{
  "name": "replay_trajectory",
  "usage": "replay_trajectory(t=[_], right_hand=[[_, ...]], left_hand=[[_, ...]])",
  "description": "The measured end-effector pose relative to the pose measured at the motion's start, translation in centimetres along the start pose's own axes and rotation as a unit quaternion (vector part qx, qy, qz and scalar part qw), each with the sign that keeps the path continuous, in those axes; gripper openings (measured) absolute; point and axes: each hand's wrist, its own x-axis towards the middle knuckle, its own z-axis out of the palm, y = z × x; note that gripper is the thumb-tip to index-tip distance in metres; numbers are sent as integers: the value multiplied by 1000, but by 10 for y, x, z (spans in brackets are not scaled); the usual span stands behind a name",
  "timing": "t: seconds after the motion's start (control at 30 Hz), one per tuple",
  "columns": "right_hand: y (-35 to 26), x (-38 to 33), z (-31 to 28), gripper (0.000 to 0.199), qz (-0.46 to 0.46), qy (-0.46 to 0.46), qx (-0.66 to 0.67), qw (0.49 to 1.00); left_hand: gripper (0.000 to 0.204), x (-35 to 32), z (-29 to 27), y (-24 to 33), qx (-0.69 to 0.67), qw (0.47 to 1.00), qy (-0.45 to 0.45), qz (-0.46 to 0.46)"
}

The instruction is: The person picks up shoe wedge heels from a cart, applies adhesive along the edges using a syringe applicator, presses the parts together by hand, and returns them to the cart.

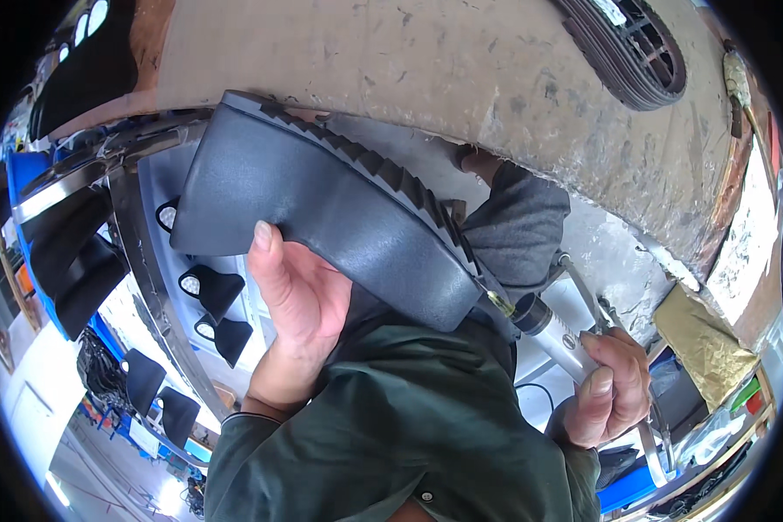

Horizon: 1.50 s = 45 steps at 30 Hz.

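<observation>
A large black wedge shoe sole (322,200) with a toothed tread along its far edge lies slanted in front of my body. My left hand (300,291) grips it from the near side, thumb up on its smooth side wall; the other fingers are hidden underneath. My right hand (613,383) is wrapped round a silver cylindrical hand tool (561,342) with a black collar. The tool's thin yellowish tip (500,302) points at the right end of the sole, close to its edge; whether they touch I cannot tell.
Beyond the sole stretches a worn brown worktable (461,78), with a dark ridged sole (631,52) at its far right. Several black pieces (217,291) sit on a rack at left, behind a curved metal rail (135,217). A gold-coloured sheet (703,344) is at right.
</observation>
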Motion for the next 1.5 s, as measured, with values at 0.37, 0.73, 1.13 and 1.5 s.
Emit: replay_trajectory(t=[0.37,0.73,1.13,1.5], right_hand=[[1,-23,1,27,36,33,22,999],[7,-2,15,57,-13,-56,42,997],[-69,80,102,67,-240,25,-113,964],[-47,115,89,59,-145,-68,-98,982]], left_hand=[[59,-2,18,12,-39,998,-20,-54],[67,-25,25,38,-232,943,-139,-195],[74,-56,-45,52,276,921,-241,-135],[86,10,-32,26,663,681,-132,281]])
